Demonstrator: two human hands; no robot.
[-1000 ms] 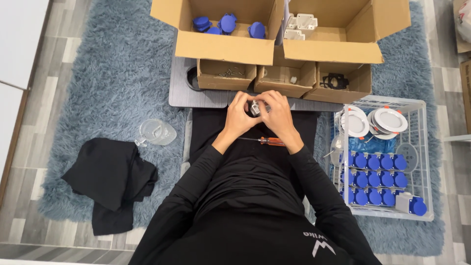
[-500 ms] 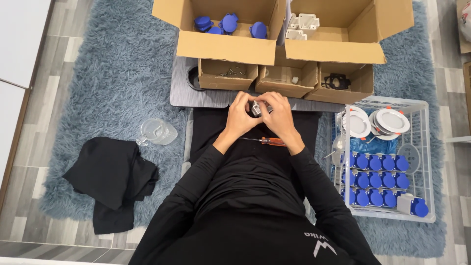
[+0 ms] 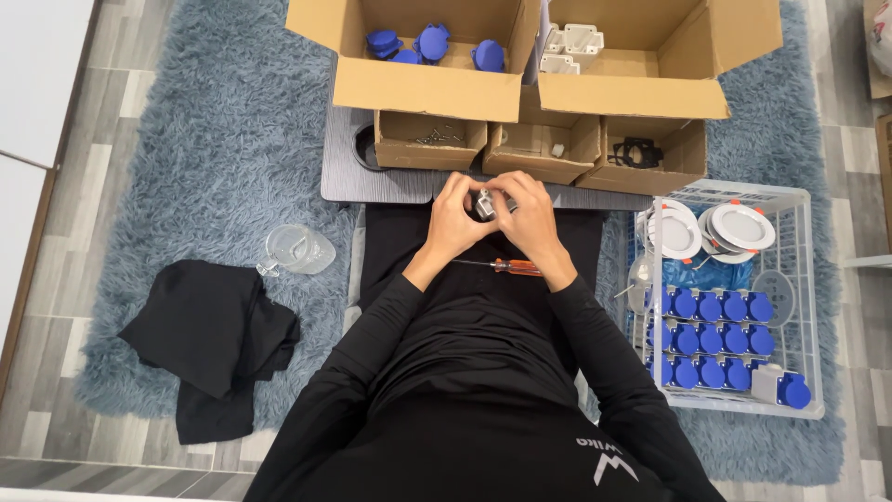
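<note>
Both hands meet over my lap at the near edge of a low grey table (image 3: 339, 177). My left hand (image 3: 452, 219) and my right hand (image 3: 532, 214) are cupped together around a small grey and white part (image 3: 485, 202), which shows only between the fingers. A screwdriver with an orange handle (image 3: 509, 267) lies across my lap just below the wrists, touched by neither hand.
Two big open cardboard boxes hold blue parts (image 3: 423, 45) and white parts (image 3: 571, 48). Three small boxes (image 3: 429, 141) sit before them. A white wire basket (image 3: 794, 307) at right holds round white lamps and several blue caps. A clear jug (image 3: 297, 249) and black cloth (image 3: 209, 339) lie left.
</note>
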